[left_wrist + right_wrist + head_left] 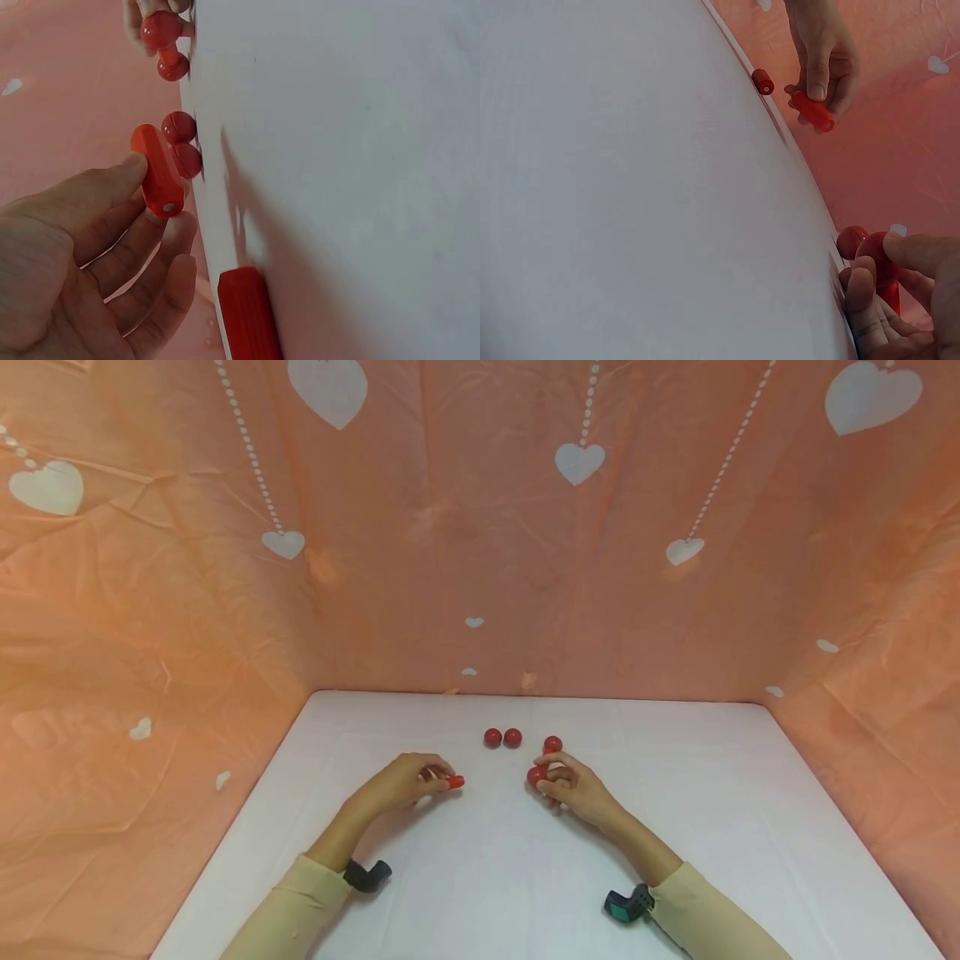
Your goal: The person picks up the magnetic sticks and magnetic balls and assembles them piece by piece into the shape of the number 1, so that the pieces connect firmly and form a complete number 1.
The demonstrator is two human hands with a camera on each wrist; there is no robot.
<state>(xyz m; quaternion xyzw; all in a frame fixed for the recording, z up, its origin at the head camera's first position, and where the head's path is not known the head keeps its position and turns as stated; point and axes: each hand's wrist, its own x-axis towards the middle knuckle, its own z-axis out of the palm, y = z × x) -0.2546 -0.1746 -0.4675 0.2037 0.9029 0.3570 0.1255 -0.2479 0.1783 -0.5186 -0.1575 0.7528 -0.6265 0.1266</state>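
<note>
My left hand pinches a red rod between thumb and fingers, held above the table. A round pale spot marks the rod's near end in the left wrist view. A second red rod lies on the table by that hand; the head view does not show it. With thumb and fingers, my right hand holds a red ball. A short red rod joins this ball to another red ball. Between the hands and farther back, two loose red balls sit side by side.
A white table lies under both hands. Orange cloth with white hearts rises behind it and at both sides. Each wrist wears a dark camera mount, close over the tabletop.
</note>
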